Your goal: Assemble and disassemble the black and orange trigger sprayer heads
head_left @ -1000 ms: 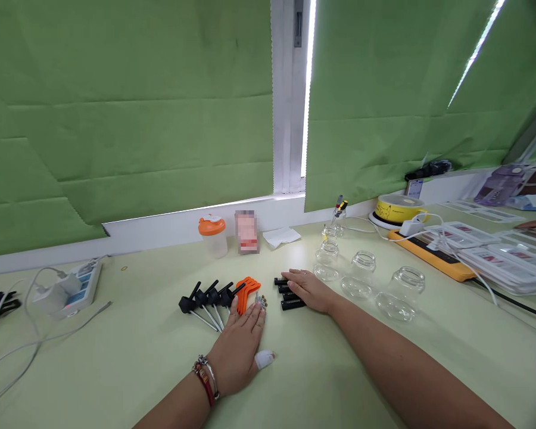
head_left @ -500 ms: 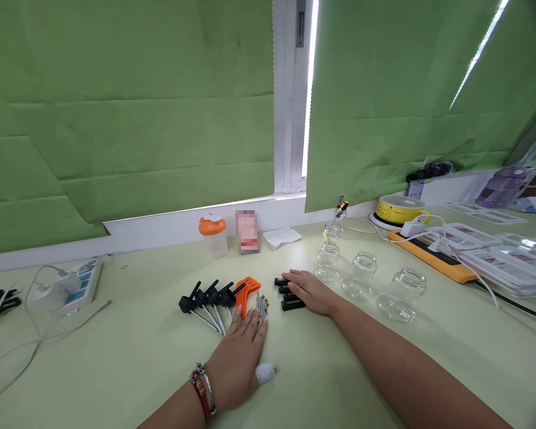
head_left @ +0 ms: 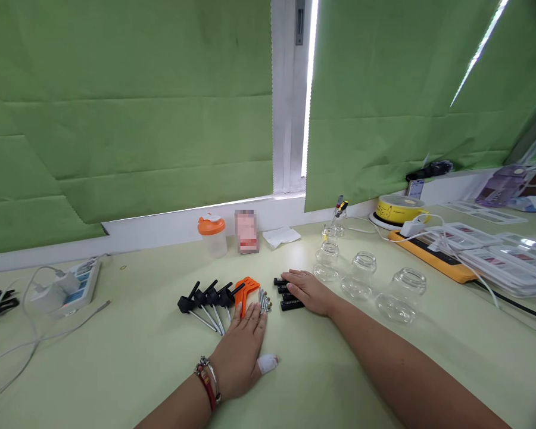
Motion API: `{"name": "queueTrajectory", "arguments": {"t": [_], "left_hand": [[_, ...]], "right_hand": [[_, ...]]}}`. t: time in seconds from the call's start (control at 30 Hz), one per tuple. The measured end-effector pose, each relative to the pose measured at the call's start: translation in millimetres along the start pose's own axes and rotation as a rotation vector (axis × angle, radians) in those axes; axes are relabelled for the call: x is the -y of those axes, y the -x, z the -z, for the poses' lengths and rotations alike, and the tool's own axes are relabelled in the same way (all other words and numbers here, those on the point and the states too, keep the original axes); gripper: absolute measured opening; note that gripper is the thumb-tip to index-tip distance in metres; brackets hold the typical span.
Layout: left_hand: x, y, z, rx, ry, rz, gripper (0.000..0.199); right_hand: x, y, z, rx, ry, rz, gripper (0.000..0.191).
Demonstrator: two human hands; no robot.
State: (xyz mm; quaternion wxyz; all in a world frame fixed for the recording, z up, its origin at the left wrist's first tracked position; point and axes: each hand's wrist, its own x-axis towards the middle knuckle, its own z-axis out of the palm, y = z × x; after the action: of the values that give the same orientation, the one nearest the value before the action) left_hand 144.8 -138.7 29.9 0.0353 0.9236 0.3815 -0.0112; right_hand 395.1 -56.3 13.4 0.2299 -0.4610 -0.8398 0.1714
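Green blinds (head_left: 138, 119) back our pale surface (head_left: 138, 363). We count four black plastic pieces with metal rods (head_left: 212, 297); overlapping orange plastic brackets (head_left: 245, 288), number unclear. Beside our open left hand (head_left: 239, 360), small silver screws (head_left: 263, 301), uncounted, have shifted rightward, nearer four black ribbed strips (head_left: 291, 305) under our open right hand (head_left: 310, 292). Three clear glass jars (head_left: 360, 279) stand beyond.
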Motion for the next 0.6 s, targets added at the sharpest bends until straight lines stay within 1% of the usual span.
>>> {"name": "queueTrajectory", "arguments": {"t": [0.1,0.17,0.23,0.3,0.4,0.6], "left_hand": [[3,0,0.6,-0.073,-0.021,0.022,0.071],[6,1,2.1,-0.138,-0.034,0.077,0.070],[9,1,3.5,-0.161,-0.036,0.138,0.071],[12,2,4.2,-0.136,-0.027,0.171,0.071],[11,3,4.3,-0.097,-0.009,0.183,0.071],[0,5,4.3,-0.061,0.032,0.203,0.073]], "right_hand": [[0,1,0,0.004,0.021,-0.005,0.054],[1,1,0,0.008,0.026,-0.007,0.054],[1,1,0,0.013,0.028,-0.012,0.055],[2,2,1,0.018,0.028,-0.013,0.055],[3,2,1,0.024,0.026,-0.012,0.054],[2,2,0,0.024,0.032,-0.013,0.054]]}}
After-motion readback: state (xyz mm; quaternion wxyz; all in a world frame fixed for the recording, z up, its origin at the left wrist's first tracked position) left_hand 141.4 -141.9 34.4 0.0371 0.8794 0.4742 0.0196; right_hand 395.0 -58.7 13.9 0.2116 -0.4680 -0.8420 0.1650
